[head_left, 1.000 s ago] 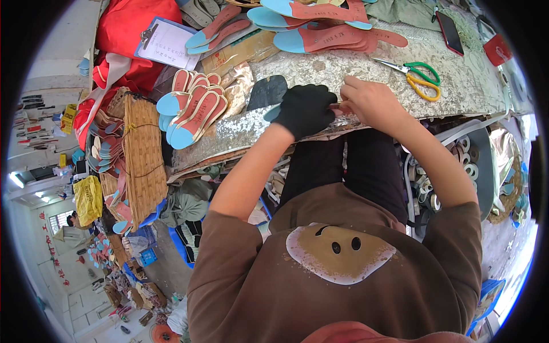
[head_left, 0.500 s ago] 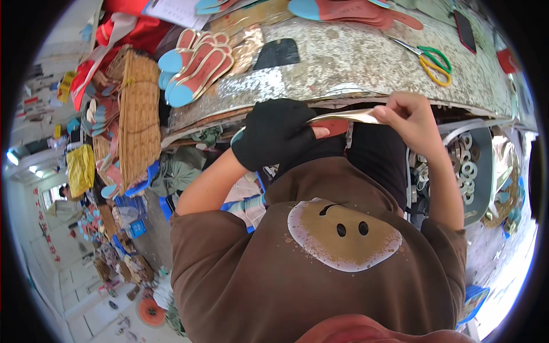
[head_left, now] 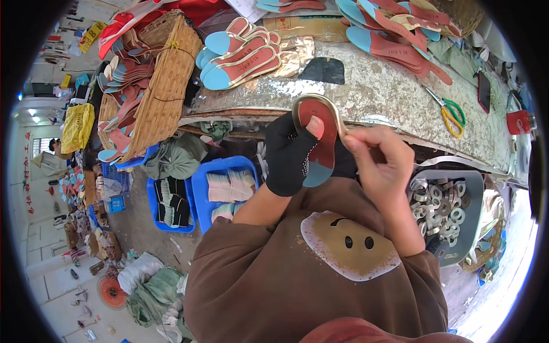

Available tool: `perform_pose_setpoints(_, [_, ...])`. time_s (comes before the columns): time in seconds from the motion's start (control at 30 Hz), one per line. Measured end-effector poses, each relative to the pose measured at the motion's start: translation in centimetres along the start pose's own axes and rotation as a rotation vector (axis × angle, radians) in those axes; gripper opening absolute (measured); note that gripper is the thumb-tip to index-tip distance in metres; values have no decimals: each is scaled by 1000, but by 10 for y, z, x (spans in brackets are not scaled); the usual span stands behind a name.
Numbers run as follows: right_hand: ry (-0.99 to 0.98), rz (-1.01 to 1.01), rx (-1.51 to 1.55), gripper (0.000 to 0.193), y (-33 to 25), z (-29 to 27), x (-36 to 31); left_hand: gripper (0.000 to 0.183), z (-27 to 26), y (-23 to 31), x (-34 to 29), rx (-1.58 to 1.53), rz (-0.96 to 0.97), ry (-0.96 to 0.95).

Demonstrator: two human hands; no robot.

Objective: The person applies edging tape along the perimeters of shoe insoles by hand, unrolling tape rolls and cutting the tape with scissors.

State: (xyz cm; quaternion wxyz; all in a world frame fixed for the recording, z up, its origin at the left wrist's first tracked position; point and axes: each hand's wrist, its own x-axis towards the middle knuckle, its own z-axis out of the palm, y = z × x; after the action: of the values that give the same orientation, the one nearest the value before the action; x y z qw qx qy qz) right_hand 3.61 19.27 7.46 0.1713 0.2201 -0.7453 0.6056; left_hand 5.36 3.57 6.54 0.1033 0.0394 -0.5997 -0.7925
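Note:
My left hand (head_left: 287, 155), in a black fingerless glove, grips a shoe insole (head_left: 326, 140) above my lap, its bare thumb pressed on the red face. The insole stands upright, with its rounded red end up and its blue end down. Around the red end runs a glossy beige-gold edging strip (head_left: 299, 104). My right hand (head_left: 380, 157) is bare, and its thumb and forefinger pinch the strip at the insole's right edge. Several edged insoles (head_left: 243, 60) lie on the worn bench (head_left: 383, 86), past my left hand.
Unedged insoles (head_left: 394, 51) are heaped at the bench's back. Green-and-yellow scissors (head_left: 449, 114) and a phone (head_left: 484, 91) lie at right. A grey bin (head_left: 472, 223) of tape rolls stands below. Left are a wicker basket (head_left: 168, 86) and blue crates (head_left: 200, 194).
The insole has turned from nearly edge-on to upright, showing its red and blue face. My right hand has come in closer to my left, and the view has shifted.

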Motion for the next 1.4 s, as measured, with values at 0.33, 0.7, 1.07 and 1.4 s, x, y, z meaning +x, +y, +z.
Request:
perform_pose_setpoints(0.33, [-234, -44, -385, 15, 9, -15, 10, 21, 24, -27, -2, 48, -49, -66])
perform_pose_setpoints(0.7, [-293, -15, -456, 19, 53, -34, -42, 24, 42, -44, -5, 81, -63, 90])
perform_pose_setpoints(1.07, [-179, 176, -38, 9, 63, -63, -30, 20, 49, -65, 3, 195, 275, -396])
perform_pose_setpoints(1.4, [-6, 155, 31, 7, 44, -66, -28, 26, 72, -46, -9, 247, 310, 0])
